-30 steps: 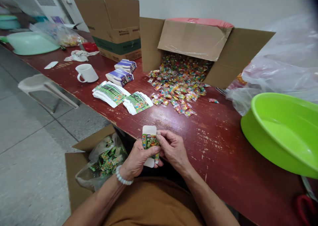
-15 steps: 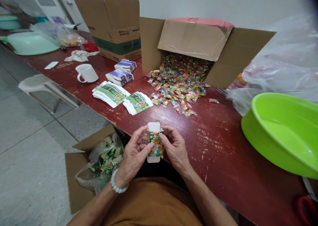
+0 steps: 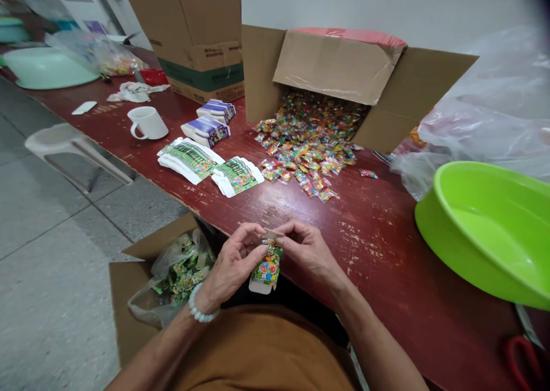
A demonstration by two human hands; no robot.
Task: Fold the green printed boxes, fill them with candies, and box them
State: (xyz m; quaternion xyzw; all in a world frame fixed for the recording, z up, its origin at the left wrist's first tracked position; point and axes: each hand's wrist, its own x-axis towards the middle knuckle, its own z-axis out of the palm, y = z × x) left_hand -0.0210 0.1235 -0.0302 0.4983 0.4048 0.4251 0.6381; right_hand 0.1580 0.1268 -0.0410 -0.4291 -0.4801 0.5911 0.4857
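A small printed green carton [image 3: 267, 265] is held in front of my body at the table's edge. My left hand [image 3: 238, 259] grips its left side, thumb across the front panel. At the top flap, my right hand [image 3: 307, 247] pinches the card between thumb and fingers. The bottom flap hangs open, white inside. Beyond my hands lie two fanned stacks of flat green cartons [image 3: 238, 177]. Several small clear packets of colourful candy [image 3: 315, 170] spill from an open cardboard box [image 3: 335, 64] on its side.
Low on the left, an open cardboard box [image 3: 122, 322] holds a plastic bag of green packs [image 3: 184, 273]. A white mug [image 3: 148, 122] and purple carton stacks [image 3: 206, 130] stand on the red table [image 3: 369, 247]. A lime-green basin [image 3: 485, 253] sits right, with red scissors [image 3: 522, 356] below.
My right hand has moved up to the carton's top, and the raised white top flap is now folded over. The carton has tilted, its lower end swinging slightly left and down.
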